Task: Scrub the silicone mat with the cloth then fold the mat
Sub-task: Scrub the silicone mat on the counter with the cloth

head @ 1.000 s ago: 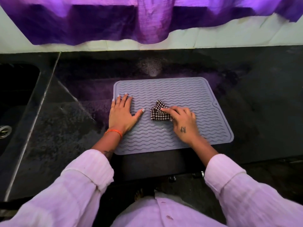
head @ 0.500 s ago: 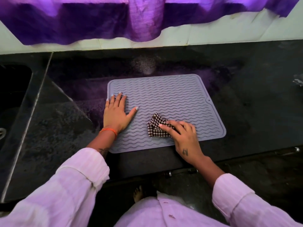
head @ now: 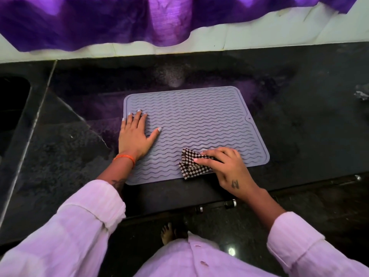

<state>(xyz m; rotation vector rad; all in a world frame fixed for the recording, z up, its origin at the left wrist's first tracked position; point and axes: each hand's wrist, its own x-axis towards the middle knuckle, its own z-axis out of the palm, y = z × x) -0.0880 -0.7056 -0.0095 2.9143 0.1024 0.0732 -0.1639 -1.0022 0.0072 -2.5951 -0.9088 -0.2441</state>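
A grey silicone mat (head: 199,120) with wavy ridges lies flat on the dark countertop (head: 309,126). My left hand (head: 134,136) rests flat on the mat's left edge with its fingers spread straight. My right hand (head: 225,166) holds a bunched black-and-white checked cloth (head: 189,165) against the mat's front edge, fingers curled over it. Part of the cloth is hidden under that hand.
A dark sink (head: 12,108) lies at the left behind a raised counter edge. A purple curtain (head: 159,21) hangs over the white wall at the back. A small crumpled object (head: 362,92) sits at the far right. Drawer handles (head: 229,203) run below the counter front.
My right hand has dragged the cloth from the mat's middle toward the front edge. The left hand has stayed flat on the mat's left side.
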